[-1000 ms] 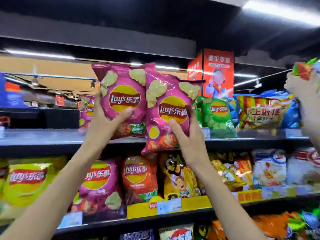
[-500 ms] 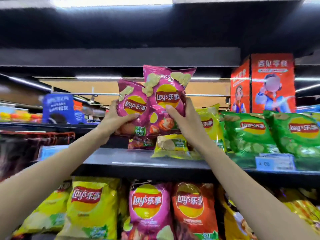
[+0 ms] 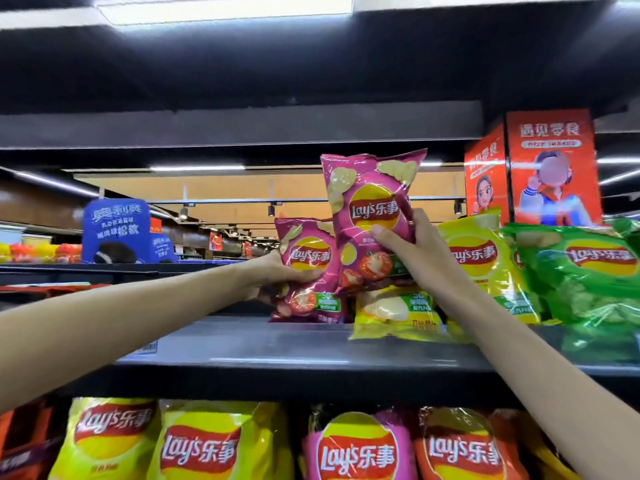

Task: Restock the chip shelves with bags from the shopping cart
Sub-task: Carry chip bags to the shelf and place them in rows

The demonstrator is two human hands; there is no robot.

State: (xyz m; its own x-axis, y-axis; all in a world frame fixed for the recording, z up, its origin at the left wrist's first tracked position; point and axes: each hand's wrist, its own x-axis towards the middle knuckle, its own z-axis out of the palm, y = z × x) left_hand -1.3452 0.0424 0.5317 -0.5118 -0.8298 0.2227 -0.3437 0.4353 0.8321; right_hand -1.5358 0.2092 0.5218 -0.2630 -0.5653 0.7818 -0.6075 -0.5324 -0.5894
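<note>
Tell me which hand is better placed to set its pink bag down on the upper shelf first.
Left. The left hand holds its pink bag low, bottom already at the shelf. The right hand holds its bag higher, above a fallen yellow bag.

The two pink chip bags, the lower one (image 3: 308, 268) and the taller one (image 3: 372, 216), are thin plastic film, glossy and crinkled, catching white glare. The yellow bags (image 3: 481, 265) and green bags (image 3: 588, 271) beside them have the same shiny, wrinkled film. The shelf (image 3: 277, 344) looks like grey painted metal, smooth with a dull sheen. The orange box (image 3: 550, 168) on the shelf looks like printed cardboard, flat and nearly matt. The bags on the lower row (image 3: 356, 452) are glossy film too.
</note>
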